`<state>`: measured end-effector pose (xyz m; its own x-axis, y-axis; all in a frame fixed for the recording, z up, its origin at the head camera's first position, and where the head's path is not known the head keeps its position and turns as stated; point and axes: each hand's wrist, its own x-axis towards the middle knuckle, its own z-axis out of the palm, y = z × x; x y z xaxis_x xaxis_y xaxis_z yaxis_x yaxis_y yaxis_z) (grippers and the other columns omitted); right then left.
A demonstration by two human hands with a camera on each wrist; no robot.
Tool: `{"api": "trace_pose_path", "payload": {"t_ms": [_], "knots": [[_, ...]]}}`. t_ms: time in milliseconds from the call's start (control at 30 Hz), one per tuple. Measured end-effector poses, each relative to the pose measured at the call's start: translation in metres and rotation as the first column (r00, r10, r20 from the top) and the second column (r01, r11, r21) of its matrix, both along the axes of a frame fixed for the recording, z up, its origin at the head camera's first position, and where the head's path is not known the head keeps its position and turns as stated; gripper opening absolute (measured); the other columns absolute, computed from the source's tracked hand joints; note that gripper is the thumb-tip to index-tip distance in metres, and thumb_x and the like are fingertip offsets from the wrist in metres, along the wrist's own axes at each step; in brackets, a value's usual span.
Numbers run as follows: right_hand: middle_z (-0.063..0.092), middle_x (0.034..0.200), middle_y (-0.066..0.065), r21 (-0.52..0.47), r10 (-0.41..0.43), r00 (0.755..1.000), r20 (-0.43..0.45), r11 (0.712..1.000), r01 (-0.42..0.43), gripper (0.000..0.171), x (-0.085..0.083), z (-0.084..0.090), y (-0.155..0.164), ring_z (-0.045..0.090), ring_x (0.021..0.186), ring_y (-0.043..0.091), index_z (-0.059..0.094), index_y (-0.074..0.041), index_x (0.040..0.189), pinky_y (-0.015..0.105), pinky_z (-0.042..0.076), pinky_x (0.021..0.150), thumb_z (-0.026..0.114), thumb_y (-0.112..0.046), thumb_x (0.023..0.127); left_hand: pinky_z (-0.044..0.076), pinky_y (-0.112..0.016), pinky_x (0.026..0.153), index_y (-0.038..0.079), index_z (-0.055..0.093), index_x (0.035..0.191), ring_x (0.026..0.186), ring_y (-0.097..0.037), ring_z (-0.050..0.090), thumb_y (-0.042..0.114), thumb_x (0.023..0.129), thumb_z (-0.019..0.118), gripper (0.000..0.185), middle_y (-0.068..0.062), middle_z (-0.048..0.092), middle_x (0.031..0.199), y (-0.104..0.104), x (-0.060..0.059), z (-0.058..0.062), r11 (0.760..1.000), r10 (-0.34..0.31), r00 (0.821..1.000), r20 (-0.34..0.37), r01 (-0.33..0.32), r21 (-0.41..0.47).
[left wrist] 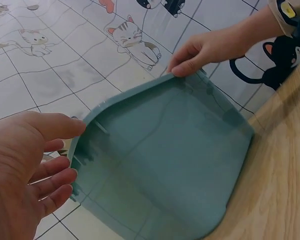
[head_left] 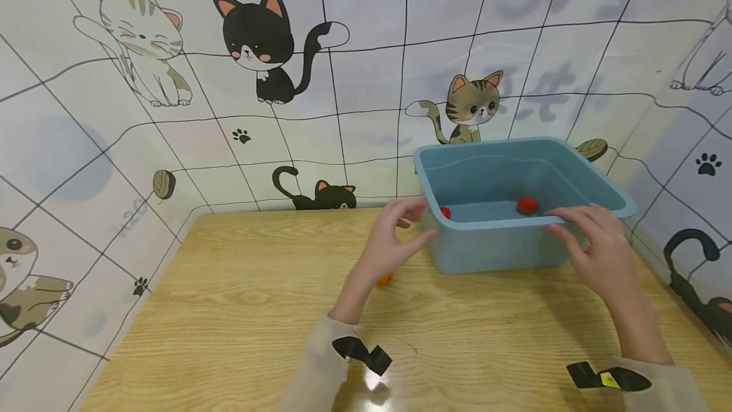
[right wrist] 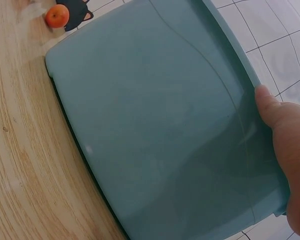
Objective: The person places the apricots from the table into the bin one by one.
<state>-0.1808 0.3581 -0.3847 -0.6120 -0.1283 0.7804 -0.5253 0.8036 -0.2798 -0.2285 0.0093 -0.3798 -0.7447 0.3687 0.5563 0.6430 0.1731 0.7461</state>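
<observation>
A blue-green plastic bin [head_left: 492,247] stands on the table, with a red round thing [head_left: 527,205] inside and another red piece [head_left: 445,212] showing just past its front-left rim. My right hand [head_left: 597,250] grips the front rim near the right corner, fingers over the edge and thumb below it. At the front-left corner is my left hand [head_left: 391,237], its thumb and fingers spread loosely. The left thumb [left wrist: 65,125] lies right at the rim in the left wrist view. Partly hidden behind that wrist is an orange round fruit [right wrist: 57,16], seen better in the right wrist view.
The wood-grain table [head_left: 240,310] extends to the left and front of the bin. A cat-print wall covering [head_left: 366,81] rises behind the table and along both sides, close to the bin's back and right.
</observation>
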Motion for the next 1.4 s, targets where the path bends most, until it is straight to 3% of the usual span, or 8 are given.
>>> {"api": "trace_pose_path", "payload": {"t_ms": [100,300,567,733,967,1200,1400], "knots": [[0.068,0.103,0.018,-0.001,0.001,1.000,-0.003,1.000,-0.001,0.024,-0.001,0.000,0.000,0.054,0.102,0.038,0.072,0.000,0.110,0.048,0.028,0.117,0.075,-0.013,0.091,0.054,-0.040,0.089,0.005,0.061,0.132,0.106,-0.029,0.061,0.015,0.089,0.078,0.047,-0.008,0.061,0.122,-0.005,-0.001,-0.007,1.000,-0.013,1.000,0.010,0.013,-0.024],[0.068,0.103,0.018,0.005,-0.004,1.000,-0.006,1.000,0.004,0.024,-0.002,0.000,0.000,0.054,0.102,0.038,0.071,-0.001,0.111,0.047,0.028,0.117,0.076,-0.010,0.089,0.053,-0.033,0.088,0.007,0.061,0.133,0.107,-0.029,0.061,0.016,0.089,0.078,0.048,-0.009,0.061,0.125,-0.014,-0.002,-0.015,0.997,-0.009,0.999,0.043,0.012,-0.072],[0.068,0.102,0.018,0.007,-0.001,1.000,-0.009,1.000,0.001,0.025,-0.003,0.000,0.000,0.055,0.101,0.038,0.072,-0.001,0.110,0.047,0.030,0.116,0.077,-0.009,0.088,0.054,-0.052,0.088,0.005,0.061,0.132,0.104,-0.027,0.060,0.013,0.089,0.078,0.047,-0.013,0.060,0.124,-0.025,0.002,-0.023,0.996,-0.029,0.998,0.060,0.034,-0.086],[0.068,0.102,0.018,0.002,-0.003,1.000,-0.002,1.000,0.003,0.025,-0.003,0.000,0.001,0.055,0.101,0.038,0.072,-0.001,0.110,0.049,0.029,0.117,0.077,-0.007,0.086,0.054,-0.052,0.090,0.006,0.062,0.131,0.103,-0.024,0.059,0.013,0.088,0.079,0.047,-0.009,0.060,0.122,-0.030,0.002,-0.029,0.994,-0.032,0.996,0.079,0.040,-0.102],[0.068,0.102,0.018,0.002,0.003,1.000,0.000,1.000,-0.003,0.024,-0.003,-0.001,0.002,0.055,0.101,0.037,0.072,-0.001,0.111,0.048,0.028,0.117,0.076,-0.010,0.088,0.054,-0.056,0.086,0.004,0.061,0.129,0.103,-0.039,0.059,0.011,0.089,0.078,0.044,-0.011,0.059,0.120,-0.041,0.000,-0.040,0.993,-0.056,0.995,0.085,0.064,-0.101],[0.068,0.103,0.019,0.002,0.004,1.000,-0.002,1.000,-0.004,0.024,-0.004,-0.001,0.002,0.055,0.102,0.039,0.072,0.000,0.110,0.051,0.028,0.117,0.075,-0.014,0.091,0.053,-0.049,0.088,0.006,0.062,0.131,0.104,-0.033,0.059,0.017,0.089,0.079,0.046,-0.012,0.060,0.122,-0.051,-0.001,-0.046,0.985,-0.028,0.997,0.073,0.040,-0.170],[0.068,0.103,0.019,0.001,0.014,1.000,-0.008,1.000,-0.014,0.025,-0.004,-0.002,0.004,0.054,0.102,0.039,0.072,0.000,0.110,0.050,0.028,0.117,0.074,-0.016,0.092,0.052,-0.051,0.089,0.004,0.061,0.131,0.105,-0.034,0.060,0.016,0.089,0.079,0.048,-0.018,0.059,0.124,-0.060,-0.003,-0.051,0.979,-0.030,0.994,0.104,0.051,-0.199]]}}
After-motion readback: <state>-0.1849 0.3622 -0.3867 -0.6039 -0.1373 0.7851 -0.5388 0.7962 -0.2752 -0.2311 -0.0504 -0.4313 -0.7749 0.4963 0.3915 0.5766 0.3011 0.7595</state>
